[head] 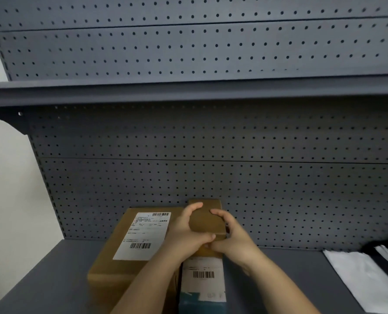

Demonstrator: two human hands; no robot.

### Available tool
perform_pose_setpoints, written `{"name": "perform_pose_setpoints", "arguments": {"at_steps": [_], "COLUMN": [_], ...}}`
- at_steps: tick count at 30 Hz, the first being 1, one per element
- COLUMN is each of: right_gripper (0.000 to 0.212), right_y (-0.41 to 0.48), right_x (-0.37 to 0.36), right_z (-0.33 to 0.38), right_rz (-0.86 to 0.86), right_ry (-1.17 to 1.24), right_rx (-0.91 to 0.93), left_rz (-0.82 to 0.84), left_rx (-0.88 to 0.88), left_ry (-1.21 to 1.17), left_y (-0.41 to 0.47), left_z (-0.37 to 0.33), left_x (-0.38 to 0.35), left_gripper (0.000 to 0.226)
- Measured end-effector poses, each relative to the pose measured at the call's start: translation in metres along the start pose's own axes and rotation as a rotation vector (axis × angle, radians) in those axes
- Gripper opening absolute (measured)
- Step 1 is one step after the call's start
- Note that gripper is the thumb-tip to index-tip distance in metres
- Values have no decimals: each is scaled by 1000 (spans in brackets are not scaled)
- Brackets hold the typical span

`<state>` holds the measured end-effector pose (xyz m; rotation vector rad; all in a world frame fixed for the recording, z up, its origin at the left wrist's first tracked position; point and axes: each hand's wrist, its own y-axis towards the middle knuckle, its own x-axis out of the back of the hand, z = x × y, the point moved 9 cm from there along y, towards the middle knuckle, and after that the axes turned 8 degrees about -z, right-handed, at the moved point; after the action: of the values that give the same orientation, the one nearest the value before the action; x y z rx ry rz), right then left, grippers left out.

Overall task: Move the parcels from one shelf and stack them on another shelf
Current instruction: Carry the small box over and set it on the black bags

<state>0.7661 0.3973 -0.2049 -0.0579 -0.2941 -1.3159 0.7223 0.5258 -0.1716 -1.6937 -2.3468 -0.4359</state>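
small box: plain brown carton, held between both hands, near the back of the shelf.
left hand: gripped the small box's left side, fingers curled over the top edge, thumb along the near edge.
right hand: gripped the right side the same way, fingers over the top. Thumbs of both hands met at the near edge.
contact below: small box sat over a labelled parcel directly under the hands. Could not tell whether it was resting on the parcel or just clear of it.
big box: just left of the left hand, flat, white shipping label up, touching or nearly touching the labelled parcel.
mailers: white poly bags well to the right of the right hand, lying flat.
shelf: grey deck under everything, pegboard beyond the fingertips, upper shelf well above the hands, nothing visible on its edge.
step: my read was a two-hand pick or set-down of the small box at the stack. One frame did not settle which.
next move: if a pick, lift straight up to clear the parcel without dragging it, then carry. If a set-down, square the edges to the parcel below, confirm it sat flat, then let go.
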Motion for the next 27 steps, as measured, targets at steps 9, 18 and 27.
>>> {"name": "perform_pose_setpoints", "arguments": {"at_steps": [9, 18, 27], "right_gripper": [77, 79, 66], "right_y": [-6, -48, -135], "right_x": [41, 153, 301], "right_z": [16, 46, 54], "right_rz": [-100, -266, -438], "right_ry": [14, -145, -63], "right_rx": [-7, 80, 92], "left_rz": [37, 183, 293], "left_rx": [-70, -154, -236], "left_ry": [-105, -275, -335], "left_y": [3, -14, -82], "left_z": [-29, -95, -181], "left_x": [-17, -94, -218], "left_gripper": [68, 59, 55]}}
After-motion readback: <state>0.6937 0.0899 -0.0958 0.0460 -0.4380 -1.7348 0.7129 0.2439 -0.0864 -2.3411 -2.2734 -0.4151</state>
